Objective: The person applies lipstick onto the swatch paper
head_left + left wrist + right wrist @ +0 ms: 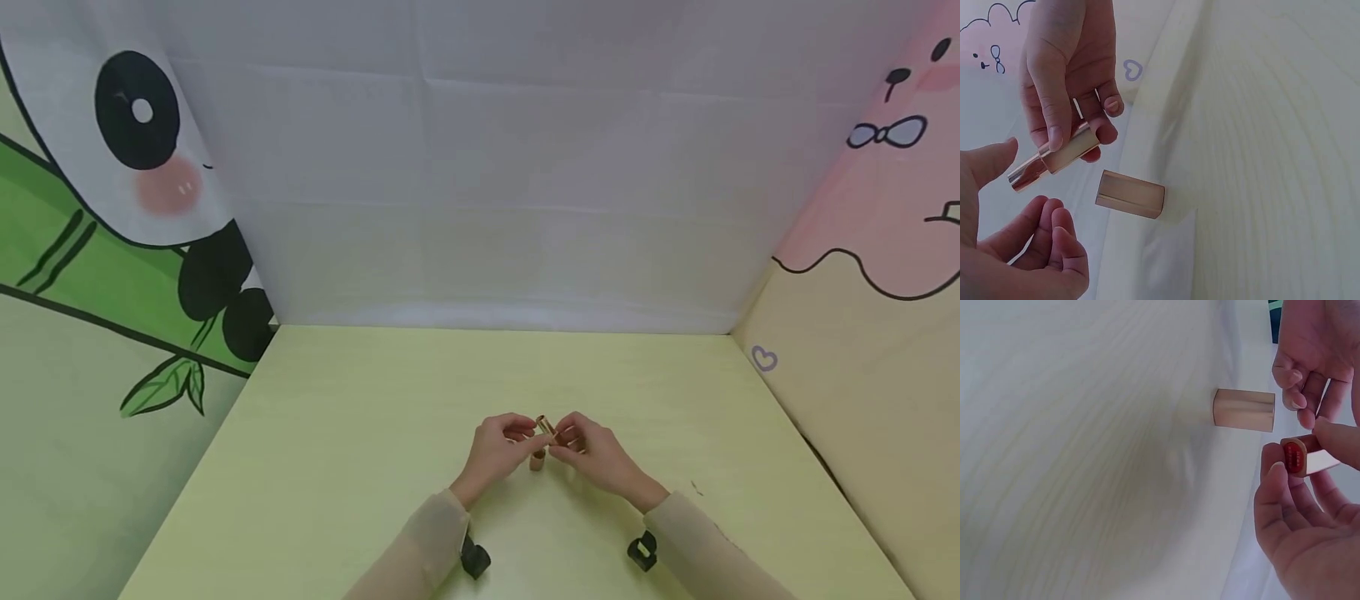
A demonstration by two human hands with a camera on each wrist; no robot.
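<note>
My right hand pinches a gold lipstick tube between thumb and fingers, tilted above the table. A red label marks the base end in the right wrist view. The narrower shiny end points toward my left hand. That hand's thumb and curved fingers surround this end with a gap in the left wrist view, holding nothing. Below the hands a rose-gold lipstick cap stands upright on the table, apart from both; its side shows in the left wrist view.
The pale yellow wood-grain table reaches back to a white sheet wall. Printed panels flank it, a panda and bamboo on the left, a pink figure on the right. Black wrist devices hang under both sleeves.
</note>
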